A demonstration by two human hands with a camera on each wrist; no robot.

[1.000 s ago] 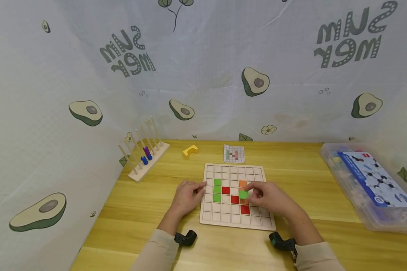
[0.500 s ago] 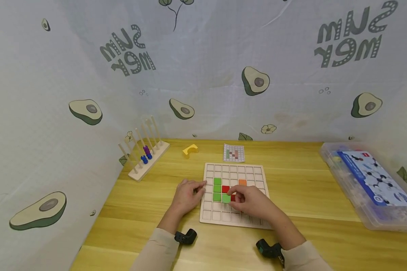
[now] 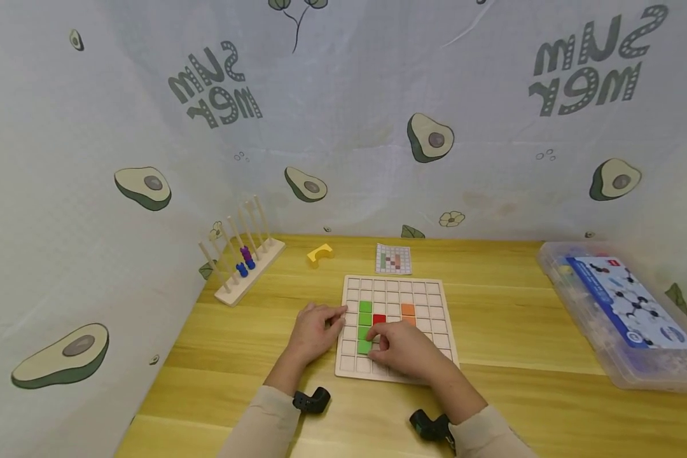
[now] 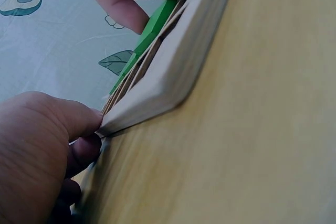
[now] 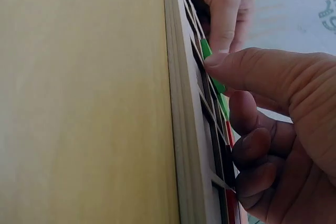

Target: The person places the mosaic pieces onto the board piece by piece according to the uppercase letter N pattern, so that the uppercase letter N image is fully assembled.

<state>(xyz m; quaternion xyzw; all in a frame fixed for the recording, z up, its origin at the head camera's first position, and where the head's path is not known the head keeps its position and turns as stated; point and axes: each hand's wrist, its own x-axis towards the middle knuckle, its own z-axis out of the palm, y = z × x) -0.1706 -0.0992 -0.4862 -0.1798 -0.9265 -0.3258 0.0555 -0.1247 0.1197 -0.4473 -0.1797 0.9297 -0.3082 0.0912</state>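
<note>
A square wooden grid board (image 3: pixel 386 371) lies on the table. My left hand (image 3: pixel 315 331) holds its left edge, with thumb and fingertips against the rim. My right hand (image 3: pixel 406 348) pinches a green square tile (image 3: pixel 364 347) between thumb and finger, over the cell below a column of green tiles (image 3: pixel 365 319). In the left wrist view the pinched tile (image 4: pixel 153 27) is slanted, partly above the board's ribs. A red tile (image 3: pixel 379 319) and orange tiles (image 3: pixel 408 310) sit in other cells. The right hand hides other cells.
A printed pattern card (image 3: pixel 394 259) lies behind the board. Farther left are a yellow arch block (image 3: pixel 320 254) and a wooden peg stand (image 3: pixel 252 272) with blue and purple beads. A clear plastic case (image 3: pixel 612 356) with a blue-and-white sheet on top stands at right.
My right hand has moved left across the board with the green tile, from over the orange column to the cell under the green column. My left hand has stayed at the edge.
</note>
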